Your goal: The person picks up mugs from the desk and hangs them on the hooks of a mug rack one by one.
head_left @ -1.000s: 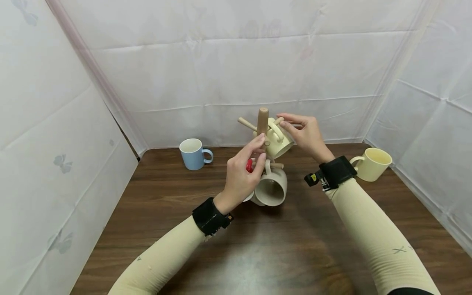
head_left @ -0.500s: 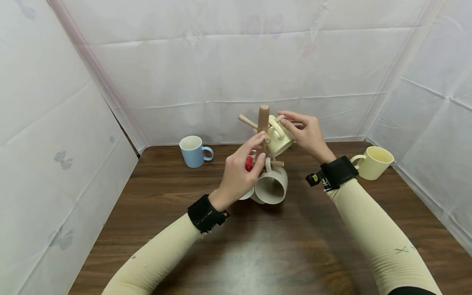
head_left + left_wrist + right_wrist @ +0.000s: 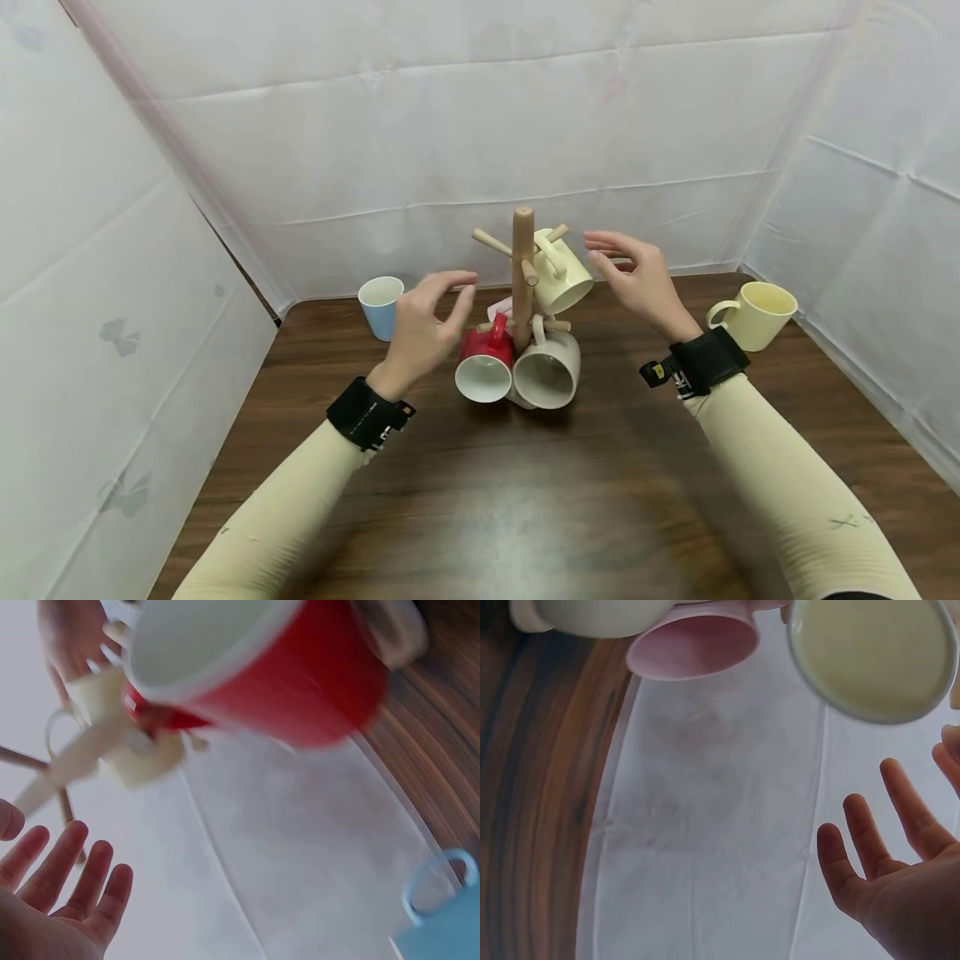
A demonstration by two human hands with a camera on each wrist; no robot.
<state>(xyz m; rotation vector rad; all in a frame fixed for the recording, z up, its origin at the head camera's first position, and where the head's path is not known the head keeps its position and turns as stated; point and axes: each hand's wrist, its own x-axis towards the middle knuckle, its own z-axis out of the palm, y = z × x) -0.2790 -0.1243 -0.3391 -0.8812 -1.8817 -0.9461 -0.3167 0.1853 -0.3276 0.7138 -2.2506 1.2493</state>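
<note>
Nearest, two cream-sleeved arms (image 3: 270, 512) reach over a dark brown wood-grain worktop (image 3: 495, 508); clock directions here centre on the rack, with six o'clock toward the person. The left hand (image 3: 422, 329), near nine o'clock, has its grip spread and empty; the right hand (image 3: 641, 283), near three, is likewise spread, touching nothing. A glossy red mug with a white inside (image 3: 483, 377) hangs at seven o'clock and a rounded grey-beige mug (image 3: 547, 372) at five, mouths facing the person. Between and behind them stands the upright light-wood mug rack (image 3: 522, 296) with round pegs. On its upper peg at two o'clock, a pale yellow mug (image 3: 564, 282) hangs tilted by its handle. Half a second ago both hands were at the rack; now they have parted to either side, so the peg alone seems to bear this mug. Farther back, a pink mug (image 3: 697, 645) shows partly behind the post, a light blue mug (image 3: 380, 315) stands near nine o'clock, a second yellow mug (image 3: 759, 318) near three, and a white sheet (image 3: 360, 142) hangs behind.
</note>
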